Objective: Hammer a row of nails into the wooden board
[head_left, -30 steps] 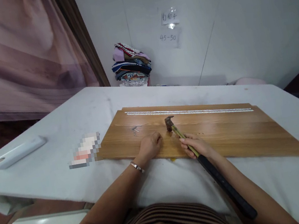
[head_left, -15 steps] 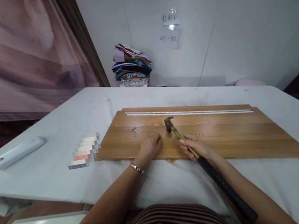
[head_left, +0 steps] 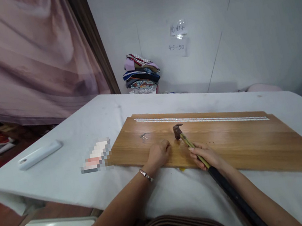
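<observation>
My right hand (head_left: 206,154) is wrapped round the claw hammer (head_left: 198,152), gripping the yellowish part of its handle above the long black grip. The rusty hammer head touches or hovers just over the wooden board (head_left: 248,143); I cannot tell which. My left hand (head_left: 160,153) rests on the board left of the hammer head, its fingers curled closed, and whatever they may hold is hidden. Behind that hand, a small loose pile of nails (head_left: 144,135) lies on the board. A short row of small dark dots (head_left: 209,143) marks the wood beyond my right hand.
Two pale measuring strips (head_left: 201,119) run along the board's far side. On the white-covered table (head_left: 82,120), a white handle-like object (head_left: 40,154) and a blurred-out item (head_left: 96,156) lie to the left. Folded cloths (head_left: 141,74) are stacked by the wall.
The view has shifted, so the whole scene sits lower and further right. Both hands and the hammer keep nearly the same place relative to the board.
</observation>
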Available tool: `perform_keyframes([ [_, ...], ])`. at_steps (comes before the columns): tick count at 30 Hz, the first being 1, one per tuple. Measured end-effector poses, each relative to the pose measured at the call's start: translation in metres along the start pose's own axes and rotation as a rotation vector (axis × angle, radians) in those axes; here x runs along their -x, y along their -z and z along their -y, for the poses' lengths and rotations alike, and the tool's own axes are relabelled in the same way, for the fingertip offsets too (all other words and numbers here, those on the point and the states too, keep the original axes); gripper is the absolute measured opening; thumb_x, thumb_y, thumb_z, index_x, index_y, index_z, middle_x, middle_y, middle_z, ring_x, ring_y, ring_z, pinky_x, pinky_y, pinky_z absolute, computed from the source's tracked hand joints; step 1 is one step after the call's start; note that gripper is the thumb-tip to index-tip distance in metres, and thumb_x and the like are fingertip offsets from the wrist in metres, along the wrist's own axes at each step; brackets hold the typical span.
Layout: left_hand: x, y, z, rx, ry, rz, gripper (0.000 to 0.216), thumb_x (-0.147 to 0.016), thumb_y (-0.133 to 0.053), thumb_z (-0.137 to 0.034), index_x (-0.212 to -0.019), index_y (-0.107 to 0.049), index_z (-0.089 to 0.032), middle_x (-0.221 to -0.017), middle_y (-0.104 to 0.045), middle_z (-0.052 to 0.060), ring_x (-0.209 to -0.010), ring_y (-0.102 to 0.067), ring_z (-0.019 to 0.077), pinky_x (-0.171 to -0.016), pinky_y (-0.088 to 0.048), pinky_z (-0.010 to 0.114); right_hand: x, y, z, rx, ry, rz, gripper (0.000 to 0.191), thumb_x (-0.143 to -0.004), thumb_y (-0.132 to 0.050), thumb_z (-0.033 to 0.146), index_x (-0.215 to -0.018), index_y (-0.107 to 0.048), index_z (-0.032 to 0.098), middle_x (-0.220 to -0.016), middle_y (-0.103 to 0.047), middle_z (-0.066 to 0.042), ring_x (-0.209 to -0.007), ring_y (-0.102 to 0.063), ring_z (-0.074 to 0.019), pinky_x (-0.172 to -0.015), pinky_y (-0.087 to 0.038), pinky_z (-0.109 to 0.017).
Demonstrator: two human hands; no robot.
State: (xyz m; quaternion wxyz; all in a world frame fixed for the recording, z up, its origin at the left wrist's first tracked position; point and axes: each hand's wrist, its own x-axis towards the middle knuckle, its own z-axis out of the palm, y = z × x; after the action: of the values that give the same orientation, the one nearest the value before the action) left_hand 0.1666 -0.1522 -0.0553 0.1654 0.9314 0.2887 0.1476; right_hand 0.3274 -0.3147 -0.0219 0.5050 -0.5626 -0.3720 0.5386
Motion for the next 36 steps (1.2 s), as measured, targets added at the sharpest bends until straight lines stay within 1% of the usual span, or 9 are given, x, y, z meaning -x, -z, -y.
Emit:
perform_keyframes([
  [7, 0.0004, 0.0015, -0.0004, -0.004, -0.011, 0.001, 0.024, -0.098, -0.051, -0.02, -0.077, -0.062, -0.019, -0.086, -0.072, 0.007, -0.083, -0.066, 0.02, -0.077, -0.046, 0.031, -0.0014, -0.0023, -0.0015, -0.028, -0.002, -0.033, 0.052, -0.071, -0.072, 0.067, -0.075, -0.046, 0.023, -0.051, -0.046, 0.01, -0.03, -0.037, -0.0049, -0.03, -0.029, -0.019],
  [11, -0.0005, 0.002, 0.0004, -0.013, -0.009, 0.002, 0.02, -0.097, -0.052, -0.019, -0.08, -0.064, -0.019, -0.091, -0.074, 0.008, -0.087, -0.067, 0.0212, -0.079, -0.046, 0.031, -0.0014, -0.0025, -0.0007, -0.041, -0.007, -0.048, 0.05, -0.07, -0.074, 0.065, -0.077, -0.046, 0.023, -0.051, -0.047, 0.011, -0.03, -0.037, -0.0047, -0.03, -0.028, -0.019],
  [14, -0.001, 0.0015, 0.0008, -0.003, -0.006, -0.002, 0.019, -0.096, -0.054, -0.019, -0.081, -0.065, -0.019, -0.092, -0.074, 0.008, -0.088, -0.067, 0.0213, -0.079, -0.046, 0.031, -0.0021, -0.002, -0.0014, -0.03, -0.002, -0.045, 0.049, -0.072, -0.073, 0.064, -0.075, -0.045, 0.024, -0.05, -0.047, 0.011, -0.03, -0.037, -0.0048, -0.03, -0.027, -0.019],
  [19, -0.0012, 0.0003, 0.0016, 0.003, -0.013, 0.0, 0.021, -0.097, -0.053, -0.019, -0.081, -0.065, -0.019, -0.088, -0.073, 0.007, -0.085, -0.066, 0.0198, -0.078, -0.046, 0.03, -0.0034, 0.0, -0.0044, -0.013, 0.01, -0.021, 0.046, -0.076, -0.069, 0.063, -0.073, -0.044, 0.024, -0.047, -0.045, 0.01, -0.03, -0.036, -0.0051, -0.031, -0.026, -0.02],
  [24, -0.0013, 0.0003, 0.0019, -0.005, -0.015, -0.001, 0.02, -0.096, -0.053, -0.02, -0.082, -0.067, -0.019, -0.087, -0.073, 0.007, -0.084, -0.066, 0.0203, -0.077, -0.045, 0.03, -0.0025, -0.0001, -0.0038, -0.044, 0.001, -0.021, 0.045, -0.075, -0.07, 0.062, -0.078, -0.047, 0.024, -0.048, -0.046, 0.01, -0.031, -0.037, -0.0061, -0.031, -0.026, -0.02],
  [30, -0.0018, 0.0, 0.0024, -0.004, -0.013, 0.002, 0.02, -0.096, -0.052, -0.021, -0.082, -0.066, -0.019, -0.088, -0.072, 0.007, -0.085, -0.065, 0.0206, -0.077, -0.045, 0.03, -0.0023, -0.0019, -0.0018, -0.021, 0.0, -0.031, 0.046, -0.074, -0.071, 0.061, -0.075, -0.044, 0.024, -0.046, -0.046, 0.011, -0.03, -0.037, -0.0056, -0.03, -0.026, -0.02],
  [36, -0.0017, -0.0003, 0.0028, -0.013, -0.027, -0.005, 0.02, -0.097, -0.052, -0.02, -0.083, -0.066, -0.019, -0.089, -0.073, 0.007, -0.085, -0.066, 0.0202, -0.077, -0.045, 0.03, -0.001, -0.0015, -0.0007, -0.01, -0.002, -0.021, 0.045, -0.076, -0.069, 0.062, -0.075, -0.044, 0.025, -0.045, -0.046, 0.011, -0.03, -0.036, -0.0061, -0.031, -0.027, -0.02],
])
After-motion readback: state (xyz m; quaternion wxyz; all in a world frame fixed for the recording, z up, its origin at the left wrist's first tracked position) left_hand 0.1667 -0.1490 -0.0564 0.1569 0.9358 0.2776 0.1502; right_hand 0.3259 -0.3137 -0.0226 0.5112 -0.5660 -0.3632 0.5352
